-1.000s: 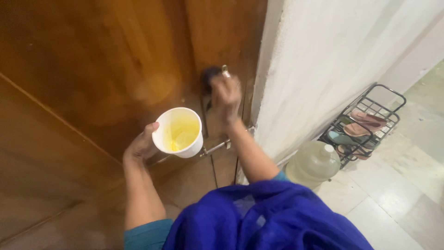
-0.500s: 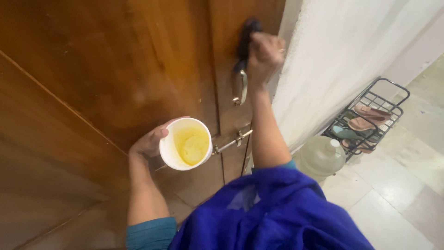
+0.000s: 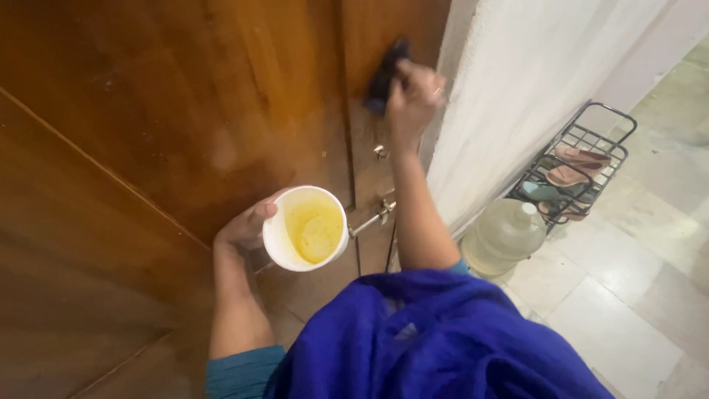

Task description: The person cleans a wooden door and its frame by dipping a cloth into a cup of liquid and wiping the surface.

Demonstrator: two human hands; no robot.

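Observation:
My left hand (image 3: 247, 225) holds a white cup (image 3: 306, 227) with yellow liquid in it, low in front of a brown wooden door (image 3: 170, 125). My right hand (image 3: 415, 96) is raised and presses a dark cloth or sponge (image 3: 385, 74) against the door near its right edge. A metal sliding bolt (image 3: 373, 216) sits on the door just right of the cup. Blue fabric (image 3: 436, 340) of my clothing fills the bottom of the view.
A white wall (image 3: 546, 81) stands to the right of the door. On the pale tiled floor (image 3: 635, 295) are a large clear water bottle (image 3: 506, 236) and a black wire rack (image 3: 572, 174) holding shoes.
My right hand with the dark cloth has moved up along the door's right edge. The cup stays held at about the same height.

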